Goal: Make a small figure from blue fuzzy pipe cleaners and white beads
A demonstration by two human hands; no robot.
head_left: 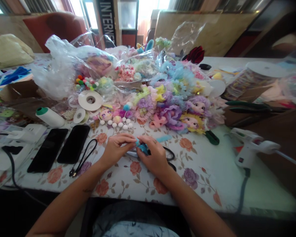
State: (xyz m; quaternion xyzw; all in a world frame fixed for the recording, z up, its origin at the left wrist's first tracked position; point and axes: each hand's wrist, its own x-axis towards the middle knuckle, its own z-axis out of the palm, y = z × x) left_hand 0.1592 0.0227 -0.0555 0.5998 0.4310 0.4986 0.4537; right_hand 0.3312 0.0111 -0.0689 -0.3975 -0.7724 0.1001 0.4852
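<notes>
My left hand (119, 146) and my right hand (153, 153) meet above the flowered tablecloth (123, 176). Between their closed fingertips is a small blue fuzzy piece (143, 148), perhaps bent chenille stem; the fingers cover part of it. A light blue fuzzy strip (164, 138) lies just behind my right hand. Scissors with black handles (170, 153) rest on the cloth beneath my right hand, their blades partly hidden. To the left of my left hand lies a black cord loop (85, 158).
Two black phones (48, 149) and a power strip (17, 144) lie left, near a white thread cone (50, 117). Behind my hands spreads a heap of pastel ribbons, doll-face pieces (192, 121), beads and plastic bags (61, 62). A glue gun (249, 146) stands right, beside a cardboard box (281, 144).
</notes>
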